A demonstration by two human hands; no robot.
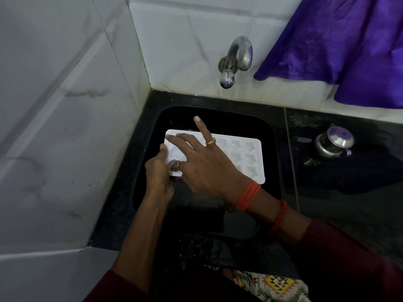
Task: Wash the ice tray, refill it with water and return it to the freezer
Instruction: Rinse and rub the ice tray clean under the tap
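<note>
A white ice tray with star-shaped cells is held level over the black sink. My left hand grips the tray's near left corner, thumb on top. Across the tray's left half lies my right hand, fingers straight and spread, their tips touching the cells; one finger with a gold ring points up toward the tap. The cells under that hand are hidden. The chrome tap sticks out of the tiled wall above the sink, and no water runs from it.
A black stone counter surrounds the sink, wet to the right. A small steel lidded pot stands there. A purple cloth hangs over the back wall at upper right. White tiled walls close off the left and back.
</note>
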